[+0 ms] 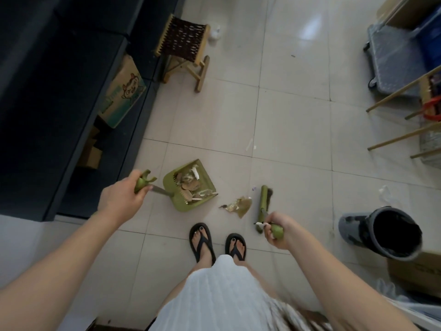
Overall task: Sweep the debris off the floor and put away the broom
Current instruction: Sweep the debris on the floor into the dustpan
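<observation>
My left hand (121, 197) grips the green handle of a green dustpan (177, 200) that rests on the tiled floor and holds several scraps of paper and wrappers. My right hand (278, 229) grips the green handle of a broom (263, 199), whose head stands on the floor to the right of the pan. A crumpled brownish wrapper (239, 205) lies on the tiles between the pan's mouth and the broom head. A small purple scrap (253, 188) and a white sliver (249, 144) lie further out.
A dark grey bin (358, 230) stands at the right beside cardboard boxes (415, 273). A small woven stool (183, 47) stands at the back. A dark cabinet (59, 91) with boxes runs along the left. Wooden sticks (401, 91) and a trolley (391, 53) sit at the right. My sandalled feet (217, 242) are below.
</observation>
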`<action>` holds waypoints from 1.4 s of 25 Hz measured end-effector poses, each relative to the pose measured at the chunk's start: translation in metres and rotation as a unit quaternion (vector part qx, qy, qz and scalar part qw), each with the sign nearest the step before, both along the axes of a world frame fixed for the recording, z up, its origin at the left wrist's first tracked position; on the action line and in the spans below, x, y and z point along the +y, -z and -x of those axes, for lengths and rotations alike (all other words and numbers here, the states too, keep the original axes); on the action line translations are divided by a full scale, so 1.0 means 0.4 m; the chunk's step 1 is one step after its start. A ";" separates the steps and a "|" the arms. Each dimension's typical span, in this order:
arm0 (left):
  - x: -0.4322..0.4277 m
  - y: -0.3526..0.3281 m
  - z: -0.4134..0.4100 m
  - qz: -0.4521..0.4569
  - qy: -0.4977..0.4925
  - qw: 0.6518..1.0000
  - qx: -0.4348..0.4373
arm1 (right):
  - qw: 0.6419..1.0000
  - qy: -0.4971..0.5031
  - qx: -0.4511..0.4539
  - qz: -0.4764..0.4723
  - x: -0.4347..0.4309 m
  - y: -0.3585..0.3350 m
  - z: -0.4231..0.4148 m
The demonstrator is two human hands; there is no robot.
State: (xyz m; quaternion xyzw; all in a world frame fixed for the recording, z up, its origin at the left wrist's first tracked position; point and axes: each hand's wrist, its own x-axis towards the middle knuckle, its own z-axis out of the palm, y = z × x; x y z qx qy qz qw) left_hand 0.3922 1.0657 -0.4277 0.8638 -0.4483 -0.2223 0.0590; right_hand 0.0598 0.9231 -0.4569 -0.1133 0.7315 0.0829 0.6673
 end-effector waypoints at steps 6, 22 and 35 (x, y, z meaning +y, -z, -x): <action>0.047 -0.060 0.006 0.021 -0.075 0.997 -0.021 | 0.999 0.026 -0.036 0.009 -0.001 0.007 -0.071; 0.306 -0.126 0.320 0.124 -0.416 0.901 0.016 | 0.953 -0.290 -0.053 0.074 -0.201 -0.115 0.058; 0.620 0.115 0.374 0.081 -0.496 0.864 -0.045 | 0.776 -0.565 0.114 0.257 -0.463 0.290 0.037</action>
